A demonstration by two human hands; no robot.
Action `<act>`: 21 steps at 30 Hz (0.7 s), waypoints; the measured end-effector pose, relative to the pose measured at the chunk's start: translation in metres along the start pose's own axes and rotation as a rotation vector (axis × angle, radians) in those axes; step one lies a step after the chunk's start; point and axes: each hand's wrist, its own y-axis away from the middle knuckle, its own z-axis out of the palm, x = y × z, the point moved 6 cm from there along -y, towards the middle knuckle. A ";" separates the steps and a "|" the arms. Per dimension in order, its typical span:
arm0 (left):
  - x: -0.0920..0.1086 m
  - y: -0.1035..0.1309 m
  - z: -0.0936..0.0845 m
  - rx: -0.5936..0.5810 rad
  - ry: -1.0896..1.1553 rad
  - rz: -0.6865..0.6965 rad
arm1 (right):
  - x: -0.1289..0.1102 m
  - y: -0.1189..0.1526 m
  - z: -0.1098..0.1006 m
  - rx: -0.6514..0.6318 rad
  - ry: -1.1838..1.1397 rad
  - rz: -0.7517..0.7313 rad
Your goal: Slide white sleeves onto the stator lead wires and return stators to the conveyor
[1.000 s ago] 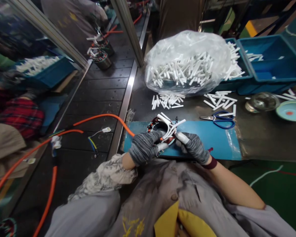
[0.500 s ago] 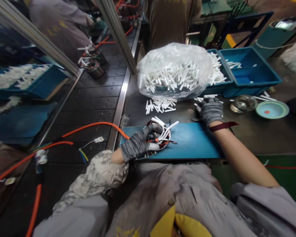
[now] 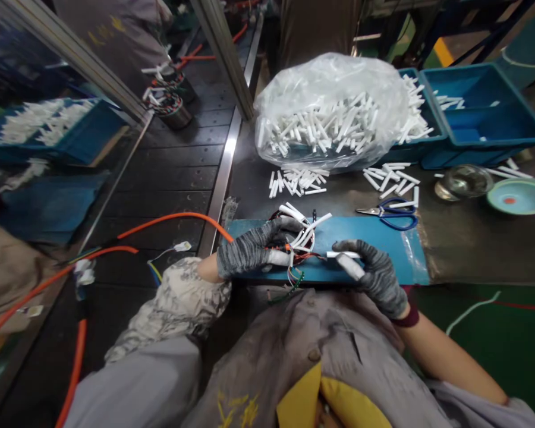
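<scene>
My left hand, in a grey knitted glove, is closed on a round wired part with white sleeves and orange and dark wires, at the left of the blue mat. Right of it, my gloved right hand pinches a short white tube between thumb and fingers. The tube's left end lies close to the tips of dark red wires coming from the part. Blue-handled scissors rest at the mat's top right edge.
Behind the mat are loose white tubes, a plastic bag of tubes and blue bins. A glass bowl and green dish stand right. An orange cable crosses the left conveyor. A person stands beyond.
My right hand has come back from the loose tubes toward the wired part, now with a white tube in its fingers. The scissors it covered are uncovered. My left hand stays on the part.
</scene>
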 end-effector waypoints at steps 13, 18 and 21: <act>0.007 0.008 0.004 0.025 -0.104 0.130 | 0.010 0.019 0.012 -0.041 -0.034 -0.139; 0.001 0.011 0.013 0.024 -0.014 0.158 | -0.011 0.013 0.039 -0.090 0.476 -0.413; -0.005 0.010 0.016 0.076 0.039 0.129 | -0.013 0.004 0.048 -0.084 0.534 -0.366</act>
